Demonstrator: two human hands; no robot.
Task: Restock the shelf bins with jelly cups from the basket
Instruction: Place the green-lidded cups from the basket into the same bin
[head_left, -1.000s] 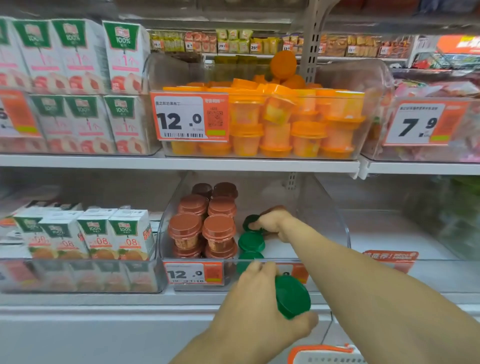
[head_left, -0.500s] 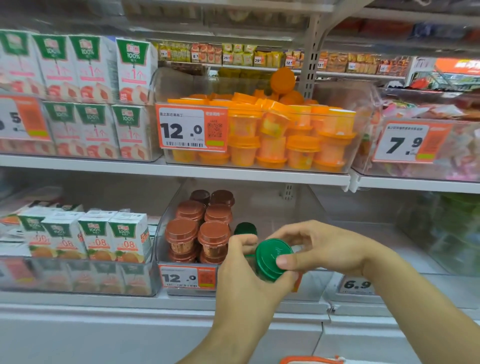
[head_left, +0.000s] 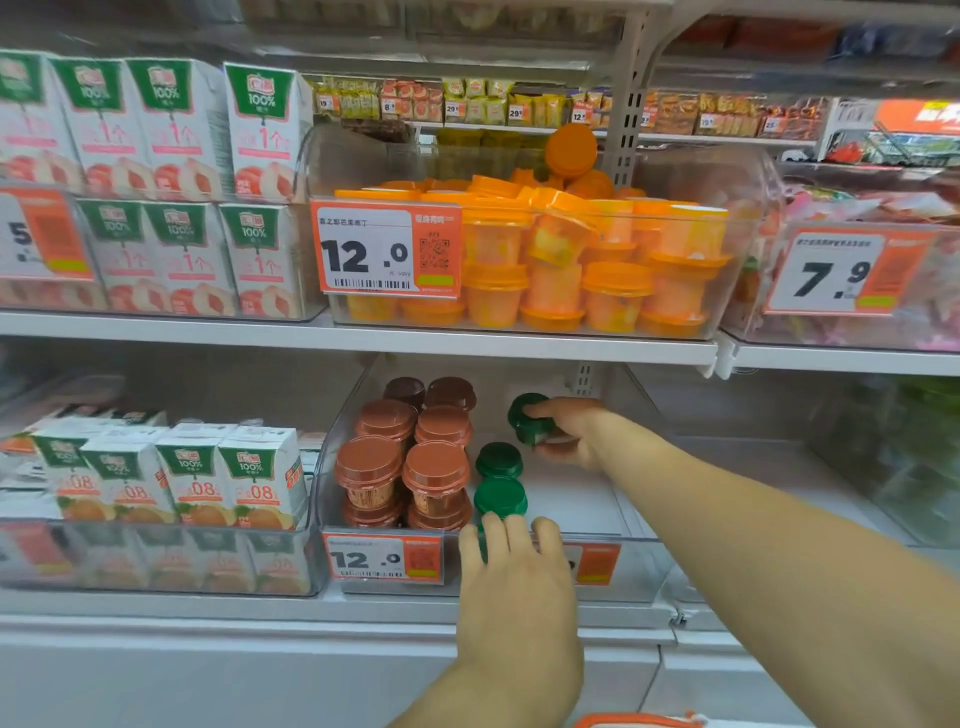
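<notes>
Right hand (head_left: 566, 431) grasps a green cup (head_left: 527, 418) deep in the bin (head_left: 631, 564); left hand (head_left: 514, 577) fingers curl over another at its front.

Right hand (head_left: 566, 431) extended, fingers curled; left hand (head_left: 514, 577) forward, knuckles up.

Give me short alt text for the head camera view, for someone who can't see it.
A person's right hand grips a green-lidded jelly cup at the back of a clear lower-shelf bin, while the left hand reaches over its front edge. Brown-lidded cups fill the bin's left side.
</notes>
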